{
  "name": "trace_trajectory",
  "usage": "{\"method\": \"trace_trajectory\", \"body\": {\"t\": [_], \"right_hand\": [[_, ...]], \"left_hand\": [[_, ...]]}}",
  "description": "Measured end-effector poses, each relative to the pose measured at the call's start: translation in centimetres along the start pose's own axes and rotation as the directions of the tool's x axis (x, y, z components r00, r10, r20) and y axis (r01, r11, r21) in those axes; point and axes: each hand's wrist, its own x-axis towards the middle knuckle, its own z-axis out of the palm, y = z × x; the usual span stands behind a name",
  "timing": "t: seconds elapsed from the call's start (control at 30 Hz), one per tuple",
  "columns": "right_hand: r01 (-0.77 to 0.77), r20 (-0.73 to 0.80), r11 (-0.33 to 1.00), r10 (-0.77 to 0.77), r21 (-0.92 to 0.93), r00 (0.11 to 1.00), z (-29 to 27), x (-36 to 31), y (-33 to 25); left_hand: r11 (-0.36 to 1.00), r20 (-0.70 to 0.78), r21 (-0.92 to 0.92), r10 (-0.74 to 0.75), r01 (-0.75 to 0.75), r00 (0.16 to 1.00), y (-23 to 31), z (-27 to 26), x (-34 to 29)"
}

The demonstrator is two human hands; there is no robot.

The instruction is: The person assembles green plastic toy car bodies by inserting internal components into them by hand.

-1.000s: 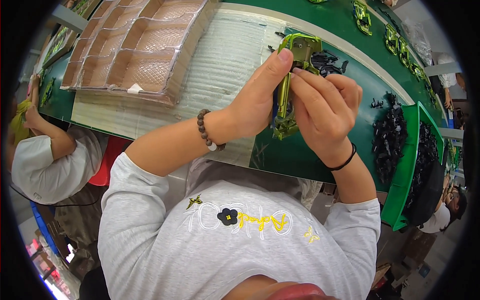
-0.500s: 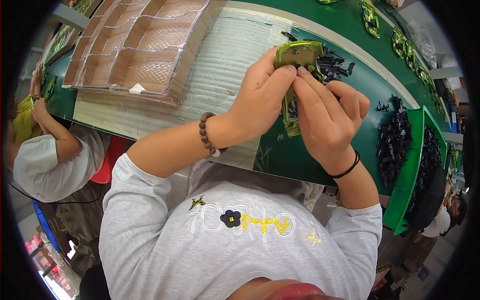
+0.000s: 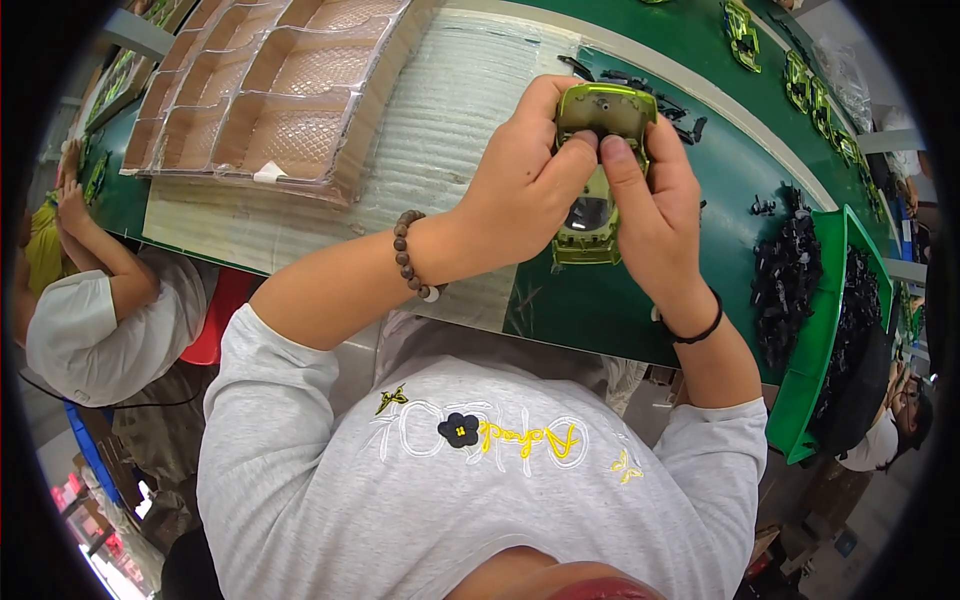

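Both my hands hold a shiny yellow-green toy car body shell [image 3: 587, 247] above the green table, its hollow inside turned up toward me. My left hand [image 3: 525, 175] grips the left side, thumb pressed inside the shell. Along the other side my right hand [image 3: 660, 205] wraps its fingers, and its thumb also pushes inside, close to the left thumb. Whatever lies under the thumbs is hidden. Just beyond the shell, small black plastic parts [image 3: 690, 125] are scattered on the table, partly covered by my right hand.
A divided brown tray [image 3: 290, 135] under clear plastic stands at the left. To the right are a heap of black parts [image 3: 788, 270] and a green bin [image 3: 815, 345] holding more. Several green car shells [image 3: 742, 38] line the far side. A co-worker [image 3: 110, 300] sits at the left.
My right hand has gone from a fingertip pinch over the shell to a grip round its right side, thumb inside. The shell has turned more squarely toward me.
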Motion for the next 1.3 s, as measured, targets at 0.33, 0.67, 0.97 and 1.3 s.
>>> {"method": "trace_trajectory", "body": {"t": [0.33, 0.67, 0.97, 1.3], "right_hand": [[0.001, -0.110, 0.989, 0.015, 0.151, 0.994, 0.3, -0.4, 0.6], [-0.009, -0.111, 0.996, 0.019, 0.088, 0.994, -0.1, -0.3, 0.9], [-0.063, -0.105, 0.981, 0.083, 0.183, 0.991, 0.0, -0.2, 0.8], [-0.022, -0.122, 0.998, 0.029, 0.060, 0.992, 0.5, -0.8, 1.0]], "left_hand": [[0.982, 0.028, 0.161, 0.100, -0.104, 0.995, -0.1, 0.4, -0.1], [0.985, 0.058, 0.164, 0.043, -0.052, 0.997, 0.4, 0.2, -0.3], [0.997, -0.011, 0.068, 0.026, -0.025, 1.000, -1.0, 0.5, 0.1], [0.982, -0.007, 0.188, 0.032, -0.030, 0.999, 0.0, 0.2, -0.3]]}}
